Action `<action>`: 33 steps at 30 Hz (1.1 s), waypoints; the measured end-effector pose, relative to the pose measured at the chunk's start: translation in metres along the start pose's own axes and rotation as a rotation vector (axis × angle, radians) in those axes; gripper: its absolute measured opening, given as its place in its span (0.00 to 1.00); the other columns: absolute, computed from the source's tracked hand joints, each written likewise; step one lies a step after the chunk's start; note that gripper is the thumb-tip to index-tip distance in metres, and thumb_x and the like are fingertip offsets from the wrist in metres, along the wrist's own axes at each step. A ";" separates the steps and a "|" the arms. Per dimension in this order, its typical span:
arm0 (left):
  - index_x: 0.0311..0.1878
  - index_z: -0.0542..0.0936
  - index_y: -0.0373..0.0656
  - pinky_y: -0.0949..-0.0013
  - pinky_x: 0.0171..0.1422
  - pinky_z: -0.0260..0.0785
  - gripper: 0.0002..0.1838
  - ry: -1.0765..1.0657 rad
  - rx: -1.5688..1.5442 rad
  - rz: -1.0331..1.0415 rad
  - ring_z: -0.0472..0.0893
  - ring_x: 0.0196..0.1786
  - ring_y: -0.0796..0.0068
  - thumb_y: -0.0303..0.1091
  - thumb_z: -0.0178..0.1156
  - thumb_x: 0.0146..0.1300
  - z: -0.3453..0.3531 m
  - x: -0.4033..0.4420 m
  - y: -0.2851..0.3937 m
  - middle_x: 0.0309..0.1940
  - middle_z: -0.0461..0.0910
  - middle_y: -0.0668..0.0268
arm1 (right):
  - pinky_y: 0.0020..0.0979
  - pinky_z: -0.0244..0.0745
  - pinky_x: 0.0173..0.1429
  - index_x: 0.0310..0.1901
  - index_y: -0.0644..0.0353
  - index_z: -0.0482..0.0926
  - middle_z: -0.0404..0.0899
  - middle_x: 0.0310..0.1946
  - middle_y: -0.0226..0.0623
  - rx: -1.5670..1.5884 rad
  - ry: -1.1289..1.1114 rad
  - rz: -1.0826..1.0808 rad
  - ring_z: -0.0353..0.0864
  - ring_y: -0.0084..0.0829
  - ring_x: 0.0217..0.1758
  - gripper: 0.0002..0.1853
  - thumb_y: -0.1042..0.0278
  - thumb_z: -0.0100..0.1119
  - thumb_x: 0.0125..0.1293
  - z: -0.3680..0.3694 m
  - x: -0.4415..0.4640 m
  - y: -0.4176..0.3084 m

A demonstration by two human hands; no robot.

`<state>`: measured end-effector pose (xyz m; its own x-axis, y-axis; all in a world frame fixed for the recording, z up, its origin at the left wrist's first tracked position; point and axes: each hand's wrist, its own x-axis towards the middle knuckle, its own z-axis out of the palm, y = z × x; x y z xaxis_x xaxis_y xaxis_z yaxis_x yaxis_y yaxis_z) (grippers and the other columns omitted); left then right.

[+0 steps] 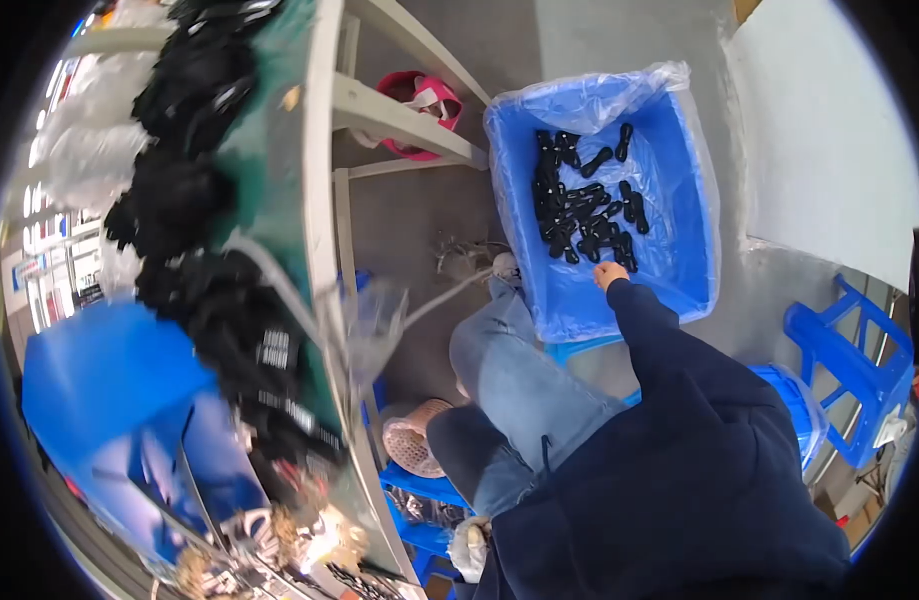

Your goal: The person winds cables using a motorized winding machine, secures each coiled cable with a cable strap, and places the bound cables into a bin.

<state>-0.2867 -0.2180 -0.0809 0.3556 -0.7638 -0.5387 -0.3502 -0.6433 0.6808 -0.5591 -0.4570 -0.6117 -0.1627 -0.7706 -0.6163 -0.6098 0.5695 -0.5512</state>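
My right hand (pixel 608 273) reaches over the near part of a blue bin (pixel 678 270) lined with clear plastic. Its fingers look curled together, and what they hold, if anything, is too small to make out. Just beyond the fingertips lie several glossy black pieces (pixel 583 205), narrow in the middle with rounded ends. Most are heaped toward the bin's left side; a few rest apart. Low beside my body is a pale, glove-like shape (pixel 470 548), which appears to be my left hand; its fingers cannot be made out.
A workbench (pixel 320 200) on the left bears black bagged goods (pixel 195 190). A pink basket (pixel 425 110) stands beneath its frame, and a woven basket (pixel 416 440) is by my legs. At right are a blue stool (pixel 850 370) and a large white panel (pixel 830 130).
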 end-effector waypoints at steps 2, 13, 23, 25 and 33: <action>0.45 0.78 0.36 0.77 0.37 0.67 0.25 0.019 0.053 -0.070 0.76 0.32 0.79 0.53 0.51 0.69 0.006 0.019 0.000 0.32 0.79 0.66 | 0.38 0.77 0.41 0.37 0.57 0.83 0.84 0.30 0.41 -0.048 0.036 -0.027 0.83 0.39 0.34 0.11 0.60 0.56 0.62 0.013 0.014 -0.011; 0.48 0.77 0.36 0.74 0.40 0.69 0.20 0.045 0.260 -0.291 0.77 0.35 0.76 0.46 0.51 0.69 0.019 0.108 0.004 0.36 0.80 0.64 | 0.38 0.69 0.64 0.46 0.48 0.84 0.77 0.52 0.48 0.008 -0.147 -0.051 0.75 0.45 0.58 0.13 0.66 0.59 0.58 0.083 0.118 -0.029; 0.50 0.77 0.36 0.73 0.42 0.70 0.16 0.067 0.313 -0.316 0.78 0.38 0.74 0.39 0.50 0.70 0.014 0.124 0.005 0.39 0.80 0.63 | 0.42 0.71 0.58 0.50 0.43 0.79 0.69 0.54 0.45 -0.243 -0.044 0.068 0.73 0.51 0.55 0.19 0.66 0.64 0.55 0.104 0.091 -0.056; 0.51 0.77 0.36 0.72 0.43 0.71 0.16 0.064 0.310 -0.285 0.78 0.38 0.74 0.38 0.50 0.70 0.015 0.126 0.006 0.39 0.80 0.62 | 0.45 0.73 0.51 0.46 0.48 0.76 0.68 0.48 0.46 -0.015 0.129 -0.022 0.75 0.52 0.48 0.18 0.74 0.64 0.53 0.088 0.068 -0.063; 0.53 0.76 0.36 0.71 0.45 0.72 0.14 -0.022 0.376 0.304 0.79 0.40 0.72 0.32 0.50 0.70 0.037 0.139 0.041 0.42 0.81 0.61 | 0.26 0.70 0.44 0.61 0.59 0.64 0.72 0.47 0.38 0.756 -0.190 -0.404 0.72 0.25 0.39 0.28 0.80 0.56 0.57 -0.116 -0.111 -0.155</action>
<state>-0.2837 -0.3525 -0.1460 0.1715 -0.9186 -0.3562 -0.7261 -0.3622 0.5845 -0.5362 -0.4929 -0.3926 0.1277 -0.9320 -0.3392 0.0950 0.3520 -0.9312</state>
